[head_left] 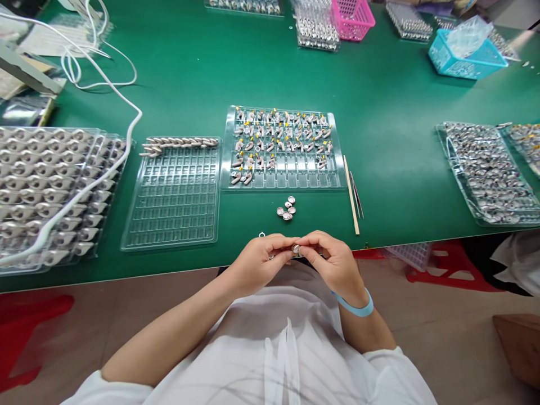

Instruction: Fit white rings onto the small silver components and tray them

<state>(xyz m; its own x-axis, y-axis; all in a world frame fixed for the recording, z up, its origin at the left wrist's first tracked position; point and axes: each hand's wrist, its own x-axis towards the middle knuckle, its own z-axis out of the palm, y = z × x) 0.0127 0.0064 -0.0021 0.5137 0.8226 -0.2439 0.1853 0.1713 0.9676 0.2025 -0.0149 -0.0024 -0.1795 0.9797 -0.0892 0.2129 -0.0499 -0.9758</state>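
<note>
Between the fingertips of both hands, just over the table's front edge, is a small round metallic part (296,248). My left hand (266,260) pinches it from one side, and my right hand (331,260), with a light blue band at the wrist, pinches it from the other. Fingers hide much of the part. Beyond my hands lies a small cluster of round silvery caps (287,215). A tiny white ring-shaped piece (262,234) sits close to my left hand. Behind the caps, a clear tray (295,180) carries rows of beige hooked parts with yellow tips.
Left of it lies another clear tray (172,208) with beige parts along its far edge. Stacked trays (50,191) and a white cable (105,79) occupy the left. A wooden stick (351,194) and tweezers (356,194) lie right; farther are filled trays (491,174), pink (354,19) and blue baskets (464,64).
</note>
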